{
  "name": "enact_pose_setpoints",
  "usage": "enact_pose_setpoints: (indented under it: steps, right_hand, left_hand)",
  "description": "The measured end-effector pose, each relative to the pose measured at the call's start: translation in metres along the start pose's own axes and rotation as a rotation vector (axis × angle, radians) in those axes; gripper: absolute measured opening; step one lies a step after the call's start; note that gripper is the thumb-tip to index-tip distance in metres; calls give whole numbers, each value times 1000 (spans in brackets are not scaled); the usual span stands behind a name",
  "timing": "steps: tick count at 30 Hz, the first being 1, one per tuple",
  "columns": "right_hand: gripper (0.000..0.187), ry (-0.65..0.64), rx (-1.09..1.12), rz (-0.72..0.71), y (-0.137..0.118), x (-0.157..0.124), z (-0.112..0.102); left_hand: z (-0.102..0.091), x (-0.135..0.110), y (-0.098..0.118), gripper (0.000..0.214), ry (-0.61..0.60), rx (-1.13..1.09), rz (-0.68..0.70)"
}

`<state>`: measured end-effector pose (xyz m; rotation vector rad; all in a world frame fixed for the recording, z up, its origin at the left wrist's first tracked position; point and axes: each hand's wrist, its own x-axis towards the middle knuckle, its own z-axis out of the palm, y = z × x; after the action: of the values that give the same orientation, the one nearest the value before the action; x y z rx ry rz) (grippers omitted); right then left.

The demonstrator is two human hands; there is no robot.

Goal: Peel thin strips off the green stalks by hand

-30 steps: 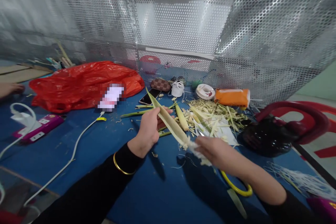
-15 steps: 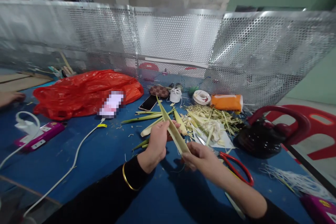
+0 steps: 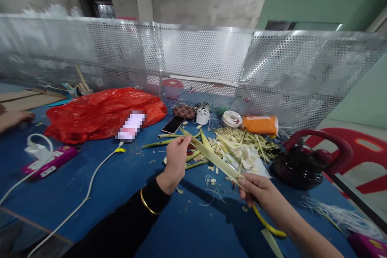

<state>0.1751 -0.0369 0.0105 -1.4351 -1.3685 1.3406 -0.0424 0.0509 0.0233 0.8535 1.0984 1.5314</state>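
A long pale yellow-green leaf strip [image 3: 214,160] stretches between my two hands above the blue table. My left hand [image 3: 175,160] pinches its upper left end between thumb and fingers. At the lower right end, my right hand [image 3: 259,190] grips it the same way. Behind the strip lie green stalks [image 3: 160,143] and a pale peeled stalk [image 3: 207,142]. Beyond my right hand, shredded plant scraps [image 3: 250,141] are heaped on and around a white paper [image 3: 262,166]. A yellow curved handle [image 3: 267,224] shows partly under my right forearm.
A black kettle [image 3: 299,167] stands at right, near tangled white string [image 3: 338,211]. Farther back are a red plastic bag [image 3: 102,109], phone [image 3: 173,124], tape roll [image 3: 231,119] and orange packet [image 3: 260,125]. A purple power strip [image 3: 57,163] and another person's hand [image 3: 15,120] are at left.
My right hand has moved right, and my hands are farther apart. The leaf strip now lies flatter and more sideways. The red handle by my right forearm is hidden; a yellow one shows more.
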Motion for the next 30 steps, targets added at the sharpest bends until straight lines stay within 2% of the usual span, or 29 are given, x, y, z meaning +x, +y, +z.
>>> enact_pose_setpoints:
  steps: [5,7,8,10,11,12,14,16,18,19,21,23,25,27,30]
  right_hand:
    - [42,308,31,-99,10,7,-15]
    - [40,382,-14,-149,12,9,-20]
    - [39,398,-54,-169,13,9,-22]
    - [38,397,-160,-202,12,7,-23]
    - [39,389,-218,-220,12,6,-21]
    - [39,377,-274,-238,11,4,-19]
    - [38,338,-371,-280,11,2,-12]
    - [35,289,-439,-321,10,0,-4]
    - [33,233,-478,-350,9,0,2]
    - [33,210,-489,-360,8,0,3]
    - [32,202,-507,-366,6,-2,-1]
    - [31,253,-578,-338,6,-5,-13]
    - [28,319,-759,-265,10,-12,-28]
    - [30,298,-999,-179,20,-20,-41]
    - [43,245,-1184,-114,36,-29,-49]
  left_hand:
    - [-3,4,-2,25,3,29,-53]
    - [-5,5,-2,25,70,62,-34]
    - [-5,4,-1,29,139,92,47]
    - [-5,-2,3,42,249,216,351]
    - [-3,-8,5,46,225,299,523]
    - [-1,-15,6,44,121,389,638]
    - [5,-30,6,30,-234,571,706]
    - [11,-43,2,22,-559,718,612]
    - [15,-51,-3,10,-730,839,462]
    - [17,-53,-5,13,-765,881,394]
    - [17,-53,-7,19,-772,939,285]
    - [15,-49,-8,20,-729,966,213]
    - [12,-44,-10,21,-687,954,147]
    - [11,-40,-13,21,-664,892,91]
    - [10,-35,-18,16,-664,792,32]
